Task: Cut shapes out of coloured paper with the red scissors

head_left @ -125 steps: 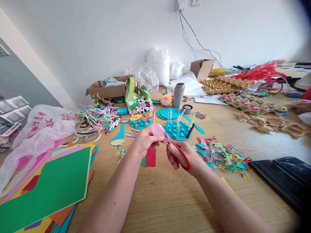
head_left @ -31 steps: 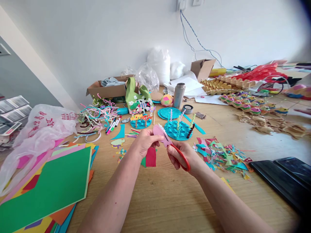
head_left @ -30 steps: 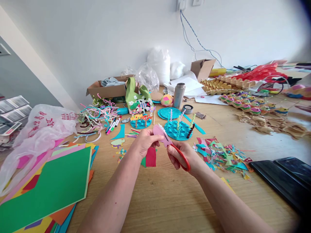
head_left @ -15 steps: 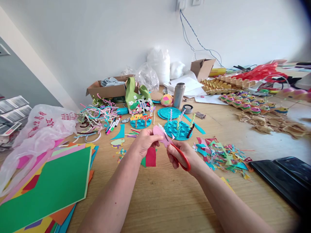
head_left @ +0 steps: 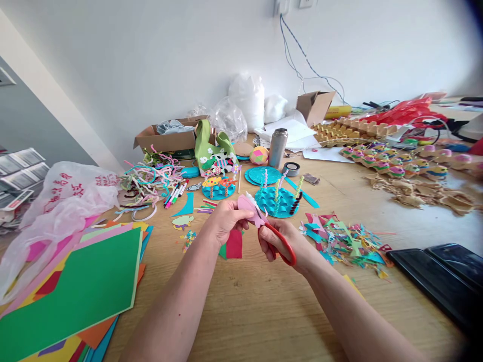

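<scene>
Between the fingers and thumb of my left hand (head_left: 227,221) is a pink piece of paper (head_left: 247,205) with a white patch along its upper edge. My right hand (head_left: 281,239) grips red-handled scissors (head_left: 284,246), whose blades meet the paper's right side and are mostly hidden by it. Below the hands lies a red piece of paper (head_left: 234,245) with a green one partly beneath it. Just behind the hands stands a blue egg-carton base (head_left: 281,208) with twisted pipe cleaners upright in it.
Coloured paper sheets (head_left: 83,281) are stacked at the left. Paper scraps (head_left: 349,244) and a black phone (head_left: 453,261) lie to the right. Farther back are a pile of pipe cleaners (head_left: 151,176), a metal bottle (head_left: 278,148), a roll of tape (head_left: 291,169) and painted egg cartons (head_left: 392,161).
The scissors' handles have shifted slightly at the pink paper, and a narrow strip now curls at its right edge. Both hands stay in nearly the same place.
</scene>
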A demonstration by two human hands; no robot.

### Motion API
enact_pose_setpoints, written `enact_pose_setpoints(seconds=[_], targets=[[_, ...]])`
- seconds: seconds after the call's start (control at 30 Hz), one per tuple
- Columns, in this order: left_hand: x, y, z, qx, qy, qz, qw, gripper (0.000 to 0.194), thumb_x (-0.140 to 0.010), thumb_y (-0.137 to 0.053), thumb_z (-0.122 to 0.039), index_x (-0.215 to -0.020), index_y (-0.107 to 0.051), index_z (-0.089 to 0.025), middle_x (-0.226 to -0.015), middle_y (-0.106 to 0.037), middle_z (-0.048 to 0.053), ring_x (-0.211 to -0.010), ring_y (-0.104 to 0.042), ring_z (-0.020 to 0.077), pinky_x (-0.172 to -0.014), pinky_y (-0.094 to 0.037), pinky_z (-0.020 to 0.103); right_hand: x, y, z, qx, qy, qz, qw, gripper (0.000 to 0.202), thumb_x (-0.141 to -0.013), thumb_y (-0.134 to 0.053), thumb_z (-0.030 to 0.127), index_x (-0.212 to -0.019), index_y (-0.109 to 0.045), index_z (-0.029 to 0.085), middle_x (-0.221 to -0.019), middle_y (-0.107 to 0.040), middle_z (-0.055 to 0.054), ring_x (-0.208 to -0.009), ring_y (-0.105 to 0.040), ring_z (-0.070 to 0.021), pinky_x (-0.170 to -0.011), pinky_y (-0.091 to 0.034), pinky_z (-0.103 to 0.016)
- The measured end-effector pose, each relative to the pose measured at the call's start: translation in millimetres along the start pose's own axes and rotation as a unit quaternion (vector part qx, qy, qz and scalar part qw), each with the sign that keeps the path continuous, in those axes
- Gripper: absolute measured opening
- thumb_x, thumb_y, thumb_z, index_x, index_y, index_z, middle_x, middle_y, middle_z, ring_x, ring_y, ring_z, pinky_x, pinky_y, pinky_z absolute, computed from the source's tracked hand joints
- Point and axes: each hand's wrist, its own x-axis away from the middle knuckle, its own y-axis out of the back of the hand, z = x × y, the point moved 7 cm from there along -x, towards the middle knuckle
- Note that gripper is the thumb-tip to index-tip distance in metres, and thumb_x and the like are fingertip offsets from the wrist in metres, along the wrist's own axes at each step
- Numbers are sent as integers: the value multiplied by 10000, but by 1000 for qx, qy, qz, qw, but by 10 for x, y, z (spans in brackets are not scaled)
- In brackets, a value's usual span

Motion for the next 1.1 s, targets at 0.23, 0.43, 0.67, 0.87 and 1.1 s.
enact_pose_setpoints(seconds=[0.23, 0.43, 0.67, 0.87, 1.1], targets=[[-8, -5, 10, 24, 10, 9, 1000, 195, -564, -754, -230, -679, -641, -120, -560, -613, 9, -434, -479, 62, -456, -335, 195, 33, -34, 80, -1, 3, 9, 1000, 514, -693, -606, 681, -702, -507, 177, -532, -546, 32, -402, -495, -90, -404, -349, -215], [-1, -13, 7, 27, 12, 5, 1000, 166, -583, -740, -223, -647, -631, -116, -563, -608, 10, -431, -459, 50, -454, -334, 183, 27, -40, 90, -8, 8, 16, 1000, 502, -696, -625, 659, -725, -507, 171, -532, -551, 32, -409, -500, -89, -413, -358, -211], [-14, -1, 10, -20, -12, -3, 1000, 136, -603, -702, -228, -656, -630, -125, -528, -577, -4, -431, -459, 65, -452, -309, 198, -3, -6, -6, -16, 5, 8, 1000, 484, -688, -655, 630, -660, -501, 171, -503, -535, 35, -384, -493, -85, -388, -318, -211], [-10, 6, 11, -33, -11, -4, 999, 137, -598, -689, -235, -644, -617, -128, -533, -569, -4, -429, -457, 67, -454, -306, 205, -26, 7, -36, -13, 11, 7, 1000, 455, -714, -655, 603, -722, -517, 169, -525, -553, 40, -391, -512, -90, -391, -338, -213], [-18, -6, 4, -37, -11, -1, 999, 147, -595, -689, -240, -641, -606, -128, -535, -567, -2, -432, -454, 67, -453, -303, 206, -2, 4, -15, 2, 8, 4, 1000, 432, -727, -647, 578, -688, -495, 176, -470, -530, 51, -364, -484, -81, -374, -301, -203]])
